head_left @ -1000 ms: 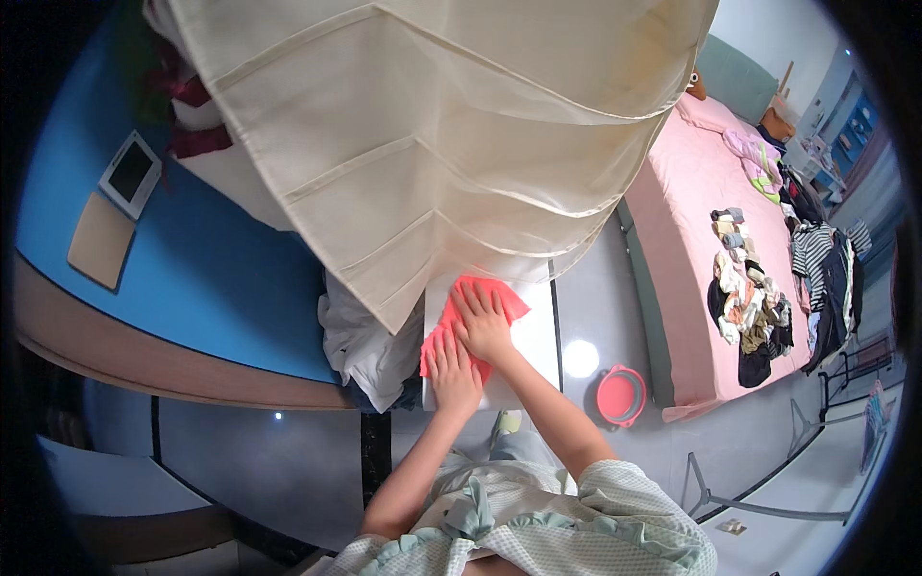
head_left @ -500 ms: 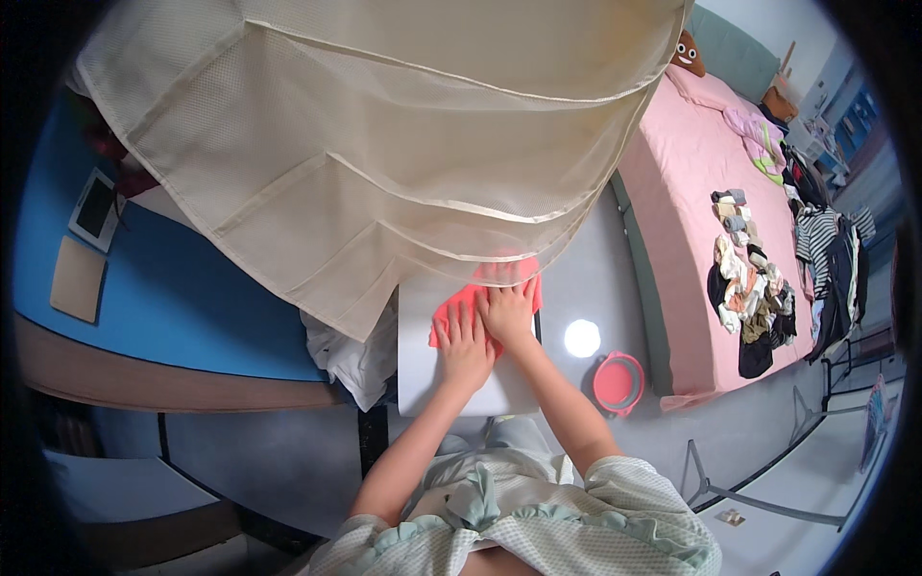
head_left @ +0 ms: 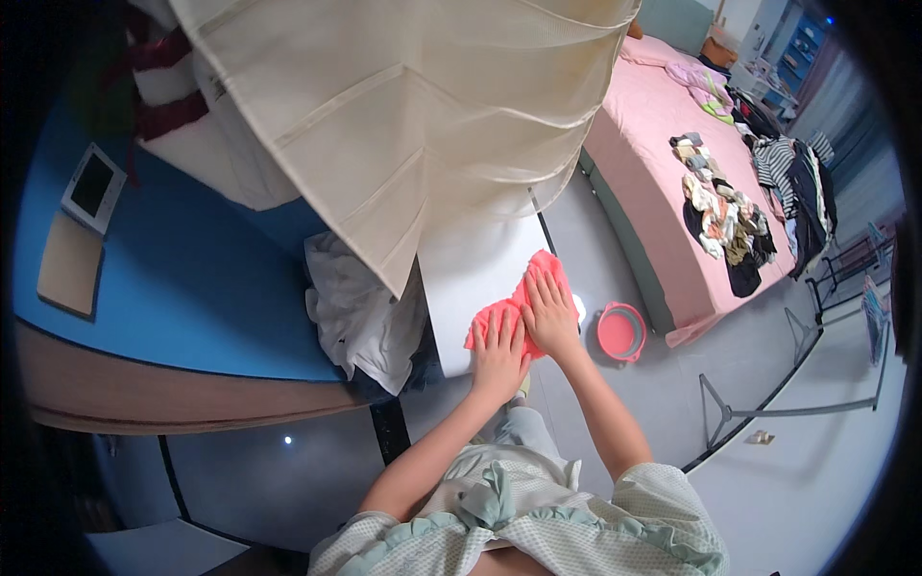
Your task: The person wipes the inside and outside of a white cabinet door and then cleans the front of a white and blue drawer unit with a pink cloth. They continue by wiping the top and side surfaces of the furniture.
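Note:
A coral-pink cloth (head_left: 544, 261) lies spread over the near right part of a smooth white tabletop (head_left: 463, 264). My left hand (head_left: 499, 357) presses flat on the cloth's left part, fingers stretched out. Beside it, slightly farther off, my right hand (head_left: 552, 319) lies flat on the cloth's right part, its fingers also extended. Both palms face down, and neither hand grips the cloth. A hanging beige fabric organizer with pockets (head_left: 384, 125) covers the far part of the white surface.
Crumpled white fabric (head_left: 351, 298) lies left of the tabletop, by a blue surface (head_left: 221, 307). On the floor to the right stands a pink and grey basin (head_left: 622, 332). Beyond it, a pink-covered bed (head_left: 643, 163) holds piled clothes (head_left: 735, 226). A metal rack (head_left: 768, 411) stands lower right.
Both hands and the cloth have slid nearer and to the right across the white surface. My view has shifted, so the hanging organizer sits higher and more tabletop shows.

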A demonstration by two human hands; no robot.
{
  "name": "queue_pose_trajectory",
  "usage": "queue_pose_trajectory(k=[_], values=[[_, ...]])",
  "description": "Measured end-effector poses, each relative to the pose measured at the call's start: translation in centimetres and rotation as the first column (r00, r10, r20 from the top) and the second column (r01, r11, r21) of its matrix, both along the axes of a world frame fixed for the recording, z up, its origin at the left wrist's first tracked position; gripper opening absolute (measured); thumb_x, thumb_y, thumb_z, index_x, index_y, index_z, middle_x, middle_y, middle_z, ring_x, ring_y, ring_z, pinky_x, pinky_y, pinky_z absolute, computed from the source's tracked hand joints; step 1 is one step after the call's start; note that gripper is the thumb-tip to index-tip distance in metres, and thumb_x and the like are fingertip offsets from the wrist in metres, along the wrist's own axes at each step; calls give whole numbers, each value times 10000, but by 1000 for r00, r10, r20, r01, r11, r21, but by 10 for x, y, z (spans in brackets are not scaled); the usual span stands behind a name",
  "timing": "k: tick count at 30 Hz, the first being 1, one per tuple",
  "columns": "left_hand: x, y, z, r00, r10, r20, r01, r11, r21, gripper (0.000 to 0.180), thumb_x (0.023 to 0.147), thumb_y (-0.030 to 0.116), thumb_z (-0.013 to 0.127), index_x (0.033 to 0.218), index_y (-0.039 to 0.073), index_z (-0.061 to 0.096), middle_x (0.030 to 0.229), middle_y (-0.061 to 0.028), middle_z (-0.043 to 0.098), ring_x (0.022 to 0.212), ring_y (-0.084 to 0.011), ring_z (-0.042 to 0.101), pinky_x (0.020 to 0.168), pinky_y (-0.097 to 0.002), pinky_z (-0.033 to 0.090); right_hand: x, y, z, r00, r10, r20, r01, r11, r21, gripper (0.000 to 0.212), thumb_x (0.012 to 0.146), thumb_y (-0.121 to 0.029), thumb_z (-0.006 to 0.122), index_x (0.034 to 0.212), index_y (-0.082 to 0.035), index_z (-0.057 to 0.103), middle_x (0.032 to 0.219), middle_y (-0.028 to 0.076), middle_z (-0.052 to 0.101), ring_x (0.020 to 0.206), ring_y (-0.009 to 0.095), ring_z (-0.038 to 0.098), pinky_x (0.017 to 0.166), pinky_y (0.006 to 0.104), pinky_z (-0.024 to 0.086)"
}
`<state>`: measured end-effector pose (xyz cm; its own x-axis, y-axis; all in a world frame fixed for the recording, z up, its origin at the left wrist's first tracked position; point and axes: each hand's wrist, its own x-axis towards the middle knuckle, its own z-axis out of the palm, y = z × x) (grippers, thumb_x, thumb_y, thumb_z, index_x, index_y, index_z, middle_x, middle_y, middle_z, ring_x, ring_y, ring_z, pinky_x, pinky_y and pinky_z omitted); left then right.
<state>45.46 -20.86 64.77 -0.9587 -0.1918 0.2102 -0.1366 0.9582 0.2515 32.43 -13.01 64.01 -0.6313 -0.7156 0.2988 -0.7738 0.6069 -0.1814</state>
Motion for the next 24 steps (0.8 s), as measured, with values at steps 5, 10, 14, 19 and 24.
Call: queue_pose_trajectory(k=[5,10,14,19,24], values=[[40,-2,-5,997,-57,-49,54,997,-51,683,735,140,578,1361,-2,344,1423,-187,303,1342,-358,238,1107,-507,150,50,9,10,996,-22,86,24,999,-23,565,898,-267,430,1386,-5,319,1444,138,322,1348,310,266,1109,422,193],[60,-12,-6,993,-101,-63,100,995,-13,694,718,103,575,1359,-12,337,1428,-183,296,1340,-343,250,1112,-486,158,67,4,14,996,25,80,-23,999,-26,565,899,-262,424,1386,3,314,1446,136,319,1353,298,259,1112,410,191],[61,-10,-1,996,-80,-33,80,997,-18,710,730,143,594,1363,-25,319,1439,-189,274,1346,-345,234,1114,-495,142,61,3,8,998,34,50,-32,999,-26,585,885,-302,460,1379,-14,337,1420,148,354,1329,309,300,1097,429,219],[45,-1,9,999,-3,32,-2,986,165,733,773,250,611,1361,-58,299,1453,-210,233,1363,-358,186,1111,-516,102,37,-12,5,998,48,33,-49,999,16,630,857,-339,488,1384,-29,338,1420,149,353,1334,324,282,1099,438,210],[6,-3,5,984,170,56,-175,980,98,737,824,328,567,1368,-74,274,1455,-244,205,1366,-399,147,1105,-535,80,-16,-44,0,974,215,69,-213,976,-35,727,807,-391,535,1400,-37,306,1439,166,313,1341,340,261,1107,440,190]])
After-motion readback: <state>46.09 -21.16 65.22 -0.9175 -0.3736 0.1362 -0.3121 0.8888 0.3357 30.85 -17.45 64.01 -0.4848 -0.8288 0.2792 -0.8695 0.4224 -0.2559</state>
